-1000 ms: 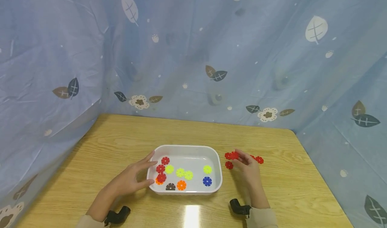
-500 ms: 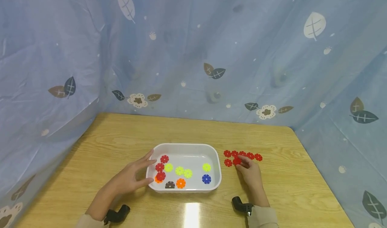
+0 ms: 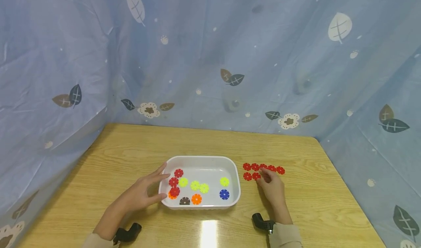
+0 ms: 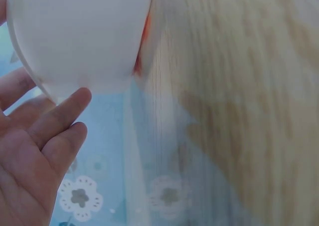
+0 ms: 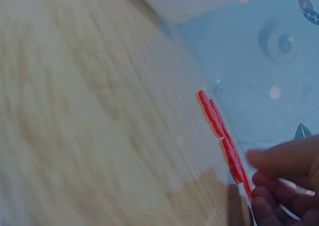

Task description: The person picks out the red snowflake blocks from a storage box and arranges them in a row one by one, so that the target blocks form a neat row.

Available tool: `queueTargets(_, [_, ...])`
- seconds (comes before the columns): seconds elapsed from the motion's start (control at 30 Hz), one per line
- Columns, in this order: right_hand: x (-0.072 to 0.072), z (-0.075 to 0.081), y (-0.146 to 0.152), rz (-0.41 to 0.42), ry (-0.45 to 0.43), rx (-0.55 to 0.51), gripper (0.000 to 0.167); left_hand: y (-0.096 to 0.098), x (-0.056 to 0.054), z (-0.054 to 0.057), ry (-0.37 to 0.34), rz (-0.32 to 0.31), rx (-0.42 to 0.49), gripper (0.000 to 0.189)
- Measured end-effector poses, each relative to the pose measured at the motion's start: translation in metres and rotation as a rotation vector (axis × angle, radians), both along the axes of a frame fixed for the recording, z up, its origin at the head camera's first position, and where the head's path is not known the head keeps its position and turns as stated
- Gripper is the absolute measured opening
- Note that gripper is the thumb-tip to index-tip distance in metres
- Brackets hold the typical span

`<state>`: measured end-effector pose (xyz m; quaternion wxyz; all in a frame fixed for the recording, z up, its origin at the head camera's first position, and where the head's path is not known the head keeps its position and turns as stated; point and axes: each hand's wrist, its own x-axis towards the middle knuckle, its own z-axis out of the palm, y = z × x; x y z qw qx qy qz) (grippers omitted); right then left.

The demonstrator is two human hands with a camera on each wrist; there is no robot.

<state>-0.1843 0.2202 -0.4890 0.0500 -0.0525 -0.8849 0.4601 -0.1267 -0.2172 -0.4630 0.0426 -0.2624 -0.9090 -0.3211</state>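
My left hand [image 3: 143, 193] is at the left end of a white plastic tray [image 3: 210, 157], with thumb and fingertips hooked over its rim. In the left wrist view, two fingers [image 4: 67, 117] lie along the outside of the tray's wall [image 4: 84, 41]. To the right of the tray, my right hand [image 3: 273, 187] hovers low, thumb and index finger parted, beside a red snowflake disc [image 3: 256, 176]. That disc lies flat, next to another red disc [image 3: 247, 176]. Behind them runs a row of several red discs [image 3: 246, 166], partly covered by the fingers.
Inside the tray lie red discs [image 3: 178, 173], several yellow discs [image 3: 224, 181], orange discs [image 3: 196, 199], a blue disc [image 3: 224, 194] and a dark brown disc [image 3: 185, 201]. A patterned blue cloth [image 3: 197, 58] hangs behind the wooden table [image 3: 148, 142].
My right hand has brought a red disc down from over the back row and laid it in the front row, then let go of it. The left hand has stayed on the tray.
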Motion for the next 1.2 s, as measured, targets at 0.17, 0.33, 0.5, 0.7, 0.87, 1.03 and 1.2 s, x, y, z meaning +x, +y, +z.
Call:
queueTargets(0.17, [-0.001,0.007,0.000,0.009,0.005,-0.102,0.044,0.000,0.000,0.000,-0.001,0.001,0.000,0.057])
queueTargets(0.33, [0.003,0.021,-0.008,0.063,0.073,-0.140,0.046,0.001,0.001,0.001,-0.002,0.004,-0.004,0.057])
queueTargets(0.5, [0.012,0.043,-0.028,0.149,0.157,-0.175,0.044,0.001,0.001,0.002,-0.001,0.005,-0.006,0.057])
queueTargets(0.7, [0.023,0.059,-0.060,0.266,0.211,-0.251,0.043,0.000,0.001,0.002,-0.010,0.010,-0.006,0.058])
queueTargets(0.87, [0.029,0.061,-0.089,0.389,0.188,-0.361,0.041,0.000,0.000,0.003,-0.013,0.006,0.000,0.058])
queueTargets(1.03, [0.025,0.061,-0.115,0.522,0.158,-0.384,0.040,0.000,0.000,0.003,-0.009,0.004,0.002,0.058])
queueTargets(1.2, [0.016,0.063,-0.139,0.611,0.135,-0.377,0.041,0.000,0.000,0.003,-0.007,0.003,0.000,0.057])
